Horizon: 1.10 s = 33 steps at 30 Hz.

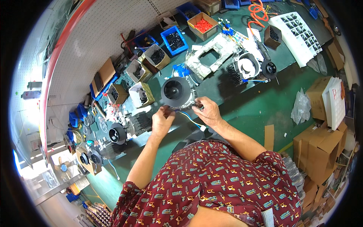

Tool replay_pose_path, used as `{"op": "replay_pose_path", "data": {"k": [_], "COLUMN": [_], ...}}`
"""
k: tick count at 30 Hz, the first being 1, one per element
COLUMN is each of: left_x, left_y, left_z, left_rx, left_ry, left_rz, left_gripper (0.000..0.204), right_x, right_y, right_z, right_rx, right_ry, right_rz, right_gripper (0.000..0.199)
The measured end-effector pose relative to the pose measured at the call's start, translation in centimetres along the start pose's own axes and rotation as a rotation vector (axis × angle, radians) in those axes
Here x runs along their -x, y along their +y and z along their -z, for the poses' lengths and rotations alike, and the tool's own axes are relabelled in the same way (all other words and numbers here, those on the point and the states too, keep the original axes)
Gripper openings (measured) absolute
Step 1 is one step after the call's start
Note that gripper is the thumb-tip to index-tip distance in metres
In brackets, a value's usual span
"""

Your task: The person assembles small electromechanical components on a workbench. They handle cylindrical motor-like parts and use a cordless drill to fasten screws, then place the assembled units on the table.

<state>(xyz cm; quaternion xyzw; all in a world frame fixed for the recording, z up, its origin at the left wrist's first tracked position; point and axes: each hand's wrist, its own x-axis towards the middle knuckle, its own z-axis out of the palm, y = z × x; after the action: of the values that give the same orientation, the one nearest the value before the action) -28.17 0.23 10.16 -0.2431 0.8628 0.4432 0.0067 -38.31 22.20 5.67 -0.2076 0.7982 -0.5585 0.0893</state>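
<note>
**Blower between my fingers, wires loose**

The counter (283,56) runs beneath my work, and the blower (177,94) is at its near edge. Behind and right of the blower lies a pale block (227,49) with a square hole; farther right is a second unit (248,67), and to the blower's left, a third (118,133). The blower's black fan wheel (169,90) is already on its metal housing (191,94), so I judge the main fitting done. My left hand (162,122) has its fingers pinched together at the blower's near edge, on what I cannot tell; my right hand (208,111) has its fingers pinching the blower's right rim. The wiring seems left to do: wires (190,117) hang in front of the blower, ending in a free white plug (203,128).
</note>
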Motion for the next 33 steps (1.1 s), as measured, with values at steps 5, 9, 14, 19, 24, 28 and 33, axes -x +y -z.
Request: {"op": "replay_pose_path", "data": {"k": [5, 9, 14, 19, 24, 28, 33], "left_x": [-1.1, -1.1, -0.8, -0.5, -0.2, 0.0, 0.6], "left_y": [-0.6, -0.1, -0.6, -0.1, 1.1, -0.5, -1.2], "left_z": [-0.4, 0.3, -0.3, -0.3, -0.8, -0.9, -1.2], "left_rx": [-0.206, -0.318, -0.397, -0.305, -0.153, -0.114, -0.065], "left_ry": [-0.027, -0.112, -0.002, -0.04, -0.005, 0.016, 0.049], "left_rz": [-0.054, -0.105, -0.213, -0.069, -0.028, -0.082, -0.048], "left_gripper": [0.033, 0.028, 0.024, 0.026, 0.029, 0.024, 0.023], "right_x": [-0.5, -0.8, -0.7, -0.5, -0.4, 0.3, 0.8], "right_y": [-0.6, 0.2, 0.9, 0.7, 0.4, 0.7, 1.5], "right_z": [0.2, 0.2, -0.2, 0.2, 0.8, 1.4, 3.1], "right_rx": [-0.015, 0.07, 0.158, 0.178, 0.11, 0.027, -0.043], "right_ry": [-0.039, -0.06, -0.016, -0.043, -0.055, -0.091, -0.076], "right_rz": [-0.004, 0.086, 0.262, 0.195, 0.146, 0.111, 0.019], "right_gripper": [0.027, 0.022, 0.019, 0.019, 0.023, 0.029, 0.023]}}
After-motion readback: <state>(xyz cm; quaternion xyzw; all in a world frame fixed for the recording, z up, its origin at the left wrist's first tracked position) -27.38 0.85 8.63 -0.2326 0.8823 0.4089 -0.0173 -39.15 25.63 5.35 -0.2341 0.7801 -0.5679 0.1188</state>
